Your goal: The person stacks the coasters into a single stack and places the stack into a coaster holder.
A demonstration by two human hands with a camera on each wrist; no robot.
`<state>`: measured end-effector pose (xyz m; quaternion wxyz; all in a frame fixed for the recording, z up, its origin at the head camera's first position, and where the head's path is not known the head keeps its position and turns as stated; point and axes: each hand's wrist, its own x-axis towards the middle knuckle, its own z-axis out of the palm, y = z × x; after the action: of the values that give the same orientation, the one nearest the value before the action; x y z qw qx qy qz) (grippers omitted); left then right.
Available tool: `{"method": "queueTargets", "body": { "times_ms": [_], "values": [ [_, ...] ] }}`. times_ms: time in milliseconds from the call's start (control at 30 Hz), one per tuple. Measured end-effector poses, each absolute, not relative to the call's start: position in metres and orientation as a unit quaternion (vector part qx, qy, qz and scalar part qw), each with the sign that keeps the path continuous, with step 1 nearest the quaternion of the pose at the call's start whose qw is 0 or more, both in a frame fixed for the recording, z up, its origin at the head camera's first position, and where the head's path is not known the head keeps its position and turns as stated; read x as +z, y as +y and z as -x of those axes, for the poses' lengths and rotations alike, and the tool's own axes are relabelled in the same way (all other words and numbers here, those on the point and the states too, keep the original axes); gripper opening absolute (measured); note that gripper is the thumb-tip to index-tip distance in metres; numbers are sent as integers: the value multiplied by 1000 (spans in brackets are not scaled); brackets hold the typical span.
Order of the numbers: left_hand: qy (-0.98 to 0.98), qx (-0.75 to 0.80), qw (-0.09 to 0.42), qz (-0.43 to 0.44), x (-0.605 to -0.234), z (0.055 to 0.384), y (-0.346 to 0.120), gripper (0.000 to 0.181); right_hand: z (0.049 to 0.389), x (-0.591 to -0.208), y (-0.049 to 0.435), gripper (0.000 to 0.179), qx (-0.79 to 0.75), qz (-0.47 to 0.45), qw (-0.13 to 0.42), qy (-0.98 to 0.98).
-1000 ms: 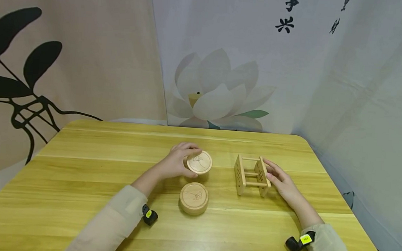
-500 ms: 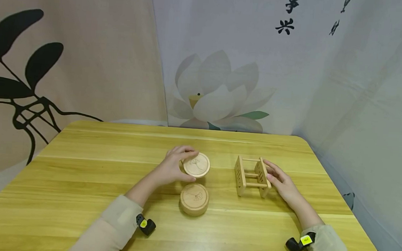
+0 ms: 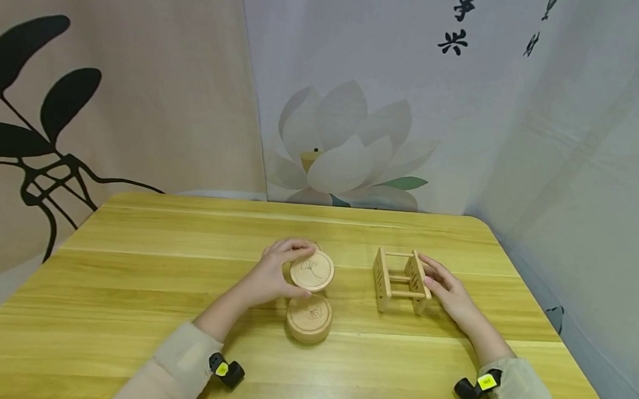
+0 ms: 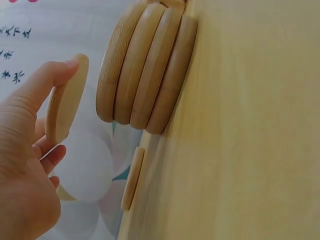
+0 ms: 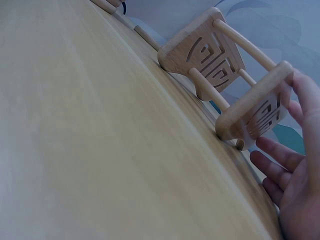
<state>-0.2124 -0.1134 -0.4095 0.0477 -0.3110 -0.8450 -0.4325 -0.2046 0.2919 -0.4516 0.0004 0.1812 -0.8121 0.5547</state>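
Observation:
My left hand pinches a round wooden coaster with an engraved leaf by its edge, thumb on the near side. In the left wrist view this coaster hangs clear of the table. Just below it in the head view stands a stack of several matching coasters. One more coaster lies flat on the table beyond, mostly hidden behind the held one in the head view. To the right, a small wooden coaster rack stands upright, and my right hand holds its right side panel.
The wood-grain table reaches back to a printed fabric backdrop with a lotus and dark writing. Black wrist cameras sit on both sleeves. A gap of bare table lies between the coasters and the rack.
My left hand has drawn the coaster towards me, over the back of the stack, and the edge of the coaster behind has come into view. The right hand and rack stay put.

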Motion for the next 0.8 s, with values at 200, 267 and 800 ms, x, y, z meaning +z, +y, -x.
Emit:
{"method": "queueTargets", "body": {
  "times_ms": [200, 267, 800],
  "values": [
    [-845, -434, 41, 311, -411, 205, -115, 83, 205, -452, 292, 50, 553, -182, 1, -813],
    [-845, -433, 38, 312, -412, 203, -115, 83, 205, -452, 292, 50, 552, -181, 2, -814],
    [-847, -435, 11, 305, -420, 183, -118, 84, 206, -455, 293, 49, 550, -179, 8, -816]
  ]
}}
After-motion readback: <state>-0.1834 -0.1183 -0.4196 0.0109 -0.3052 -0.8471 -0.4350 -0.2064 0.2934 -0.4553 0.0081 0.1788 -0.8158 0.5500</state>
